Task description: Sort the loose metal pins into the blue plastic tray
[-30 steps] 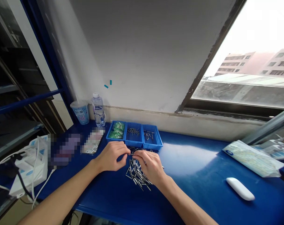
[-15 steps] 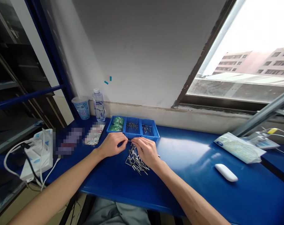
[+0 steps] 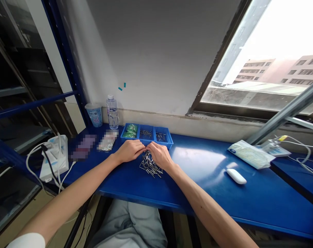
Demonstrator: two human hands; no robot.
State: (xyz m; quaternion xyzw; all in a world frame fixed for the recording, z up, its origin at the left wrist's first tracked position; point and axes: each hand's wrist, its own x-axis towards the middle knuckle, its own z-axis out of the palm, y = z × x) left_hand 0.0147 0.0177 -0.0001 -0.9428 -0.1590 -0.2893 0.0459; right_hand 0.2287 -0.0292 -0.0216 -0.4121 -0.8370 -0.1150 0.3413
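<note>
My left hand [image 3: 130, 151] and my right hand [image 3: 159, 154] meet fingertip to fingertip just in front of the blue bins. Both are closed in a pinch, and whatever sits between the fingers is too small and hidden to name. Below them a loose pile of thin metal pins [image 3: 150, 168] lies on the blue table [image 3: 197, 186]. Three joined blue bins [image 3: 169, 144] stand behind my hands. Green packets [image 3: 131, 131] fill the left bin, while small dark metal pieces [image 3: 145, 133] lie in the middle one and more metal pieces [image 3: 160, 136] in the right one.
A water bottle [image 3: 112, 113] and a cup [image 3: 94, 115] stand by the wall. White power strips and cables [image 3: 53, 158] lie at the left. To the right are a white mouse-like object [image 3: 236, 176] and a tissue pack [image 3: 250, 154]. A metal bar slants at the right.
The view has shifted a little. My fingertips have come together; the thin metal piece that showed between them before is now hidden.
</note>
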